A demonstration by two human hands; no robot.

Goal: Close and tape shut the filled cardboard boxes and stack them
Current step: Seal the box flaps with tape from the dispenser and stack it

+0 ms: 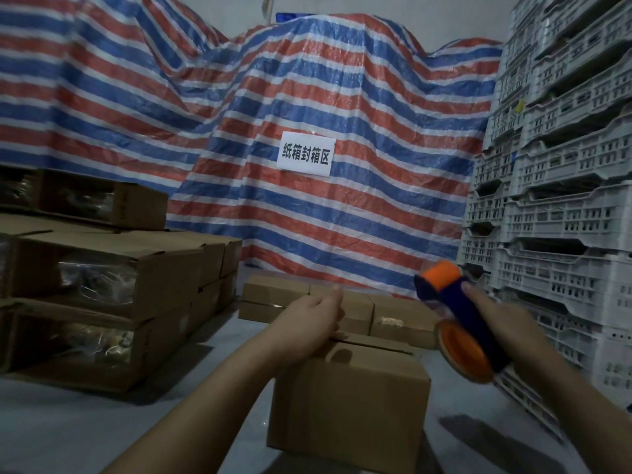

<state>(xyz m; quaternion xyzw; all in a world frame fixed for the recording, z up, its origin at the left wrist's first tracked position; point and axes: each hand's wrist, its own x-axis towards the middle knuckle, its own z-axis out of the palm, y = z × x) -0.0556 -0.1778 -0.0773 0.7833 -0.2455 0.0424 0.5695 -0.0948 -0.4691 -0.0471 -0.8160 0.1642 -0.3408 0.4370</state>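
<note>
The left hand (313, 311) is pressing flat, fingers spread, on the far edge of the box (349, 398) sitting on the floor in front, holding its flaps down, while the right hand (502, 318) is gripping a tape dispenser (458, 319) raised just beside it. Taping looks about to begin; the roller needs lowering onto the seam. Stacked boxes (102, 278) are waiting at the left, white crates (564, 200) are standing at the right

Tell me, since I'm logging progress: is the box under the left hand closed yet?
Flaps folded down, not taped: box shows a dark seam gap under left hand.
</note>
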